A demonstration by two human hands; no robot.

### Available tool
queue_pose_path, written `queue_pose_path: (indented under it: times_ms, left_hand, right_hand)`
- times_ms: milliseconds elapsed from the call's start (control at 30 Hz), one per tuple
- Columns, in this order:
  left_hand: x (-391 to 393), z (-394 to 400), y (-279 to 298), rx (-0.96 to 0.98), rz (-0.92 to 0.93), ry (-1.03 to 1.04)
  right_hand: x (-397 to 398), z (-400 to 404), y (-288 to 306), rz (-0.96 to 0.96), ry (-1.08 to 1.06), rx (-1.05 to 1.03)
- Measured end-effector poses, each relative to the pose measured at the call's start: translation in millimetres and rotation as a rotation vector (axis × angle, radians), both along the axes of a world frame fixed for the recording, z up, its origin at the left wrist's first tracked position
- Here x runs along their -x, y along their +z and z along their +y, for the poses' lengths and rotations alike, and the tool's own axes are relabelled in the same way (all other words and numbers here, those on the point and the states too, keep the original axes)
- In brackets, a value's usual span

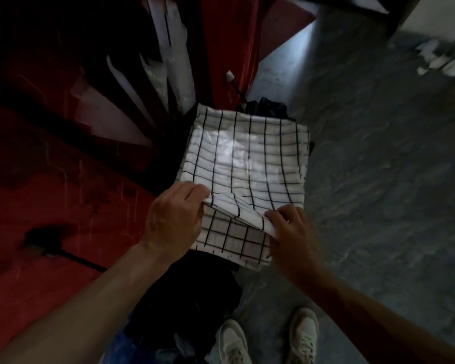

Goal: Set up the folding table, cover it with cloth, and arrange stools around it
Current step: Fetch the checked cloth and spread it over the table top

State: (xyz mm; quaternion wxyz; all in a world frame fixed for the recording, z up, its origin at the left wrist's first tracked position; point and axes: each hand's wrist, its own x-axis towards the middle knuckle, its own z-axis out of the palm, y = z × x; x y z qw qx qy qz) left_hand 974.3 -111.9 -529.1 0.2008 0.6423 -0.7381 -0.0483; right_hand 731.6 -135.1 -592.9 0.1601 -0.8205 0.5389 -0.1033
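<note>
Cloth point(244, 164): white with a black grid, folded into a rough square, held in mid-frame above a dark heap point(195, 306) and the grey floor point(378, 179). Surface has a glossy sheen; whether that is a wrapper cannot be told. The top layer at the near edge is lifted off the layers beneath.

Left hand point(172, 219): at the cloth's near left corner, fingers curled, pinching the lifted layer.

Right hand point(292, 237): at the near right edge, fingers curled, pinching a fold of the same layer.

Below, 2 white shoes point(304, 337) stand on the floor. Red surfaces point(37, 206) with white slats point(166, 48) fill the left; the picture is too blurred to identify them.
</note>
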Motion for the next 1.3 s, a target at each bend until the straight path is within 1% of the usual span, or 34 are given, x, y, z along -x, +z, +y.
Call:
queue_pose_path:
  times_ms: [167, 400, 600, 733, 867, 1033, 1200, 1300]
  left_hand:
    - [1, -11, 82, 0.061, -0.025, -0.015]
    - [13, -14, 212, 0.051, -0.12, -0.059]
    - [25, 7, 306, 0.035, -0.173, -0.125]
    - [46, 18, 346, 0.027, -0.174, -0.125]
    - [72, 16, 376, 0.082, -0.145, -0.162]
    - [113, -1, 404, 0.155, -0.141, -0.31]
    - [174, -13, 424, 0.196, -0.143, -0.493]
    - [212, -16, 428, 0.222, -0.174, -0.569]
  right_hand:
    - [26, -23, 86, -0.039, 0.033, 0.077]
    - [49, -43, 229, 0.024, 0.053, 0.082]
    - [63, -28, 355, 0.096, 0.087, 0.171]
    - [80, -8, 416, 0.114, 0.073, 0.208]
    - [108, 10, 453, 0.179, -0.007, 0.217]
    - [151, 34, 482, 0.288, -0.141, 0.197]
    - [207, 69, 501, 0.285, -0.297, 0.184]
    - [241, 85, 503, 0.236, -0.362, 0.181]
